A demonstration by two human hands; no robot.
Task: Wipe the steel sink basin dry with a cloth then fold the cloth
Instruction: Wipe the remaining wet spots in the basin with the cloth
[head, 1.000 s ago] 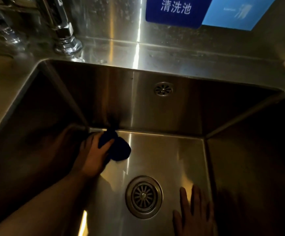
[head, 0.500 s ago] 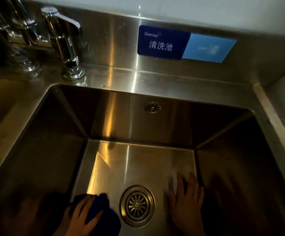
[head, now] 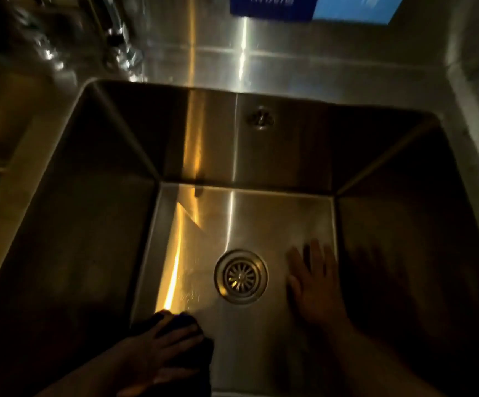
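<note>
left hand (head: 158,353) flat, pressing bunched cloth (head: 185,318), axis unclear | right hand (head: 315,287) spread flat on sink basin (head: 255,222) floor

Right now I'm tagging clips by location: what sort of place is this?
Probably a commercial or institutional kitchen's washing station: a deep steel sink basin, a steel splashback behind it, and a blue sign mounted above.
</note>
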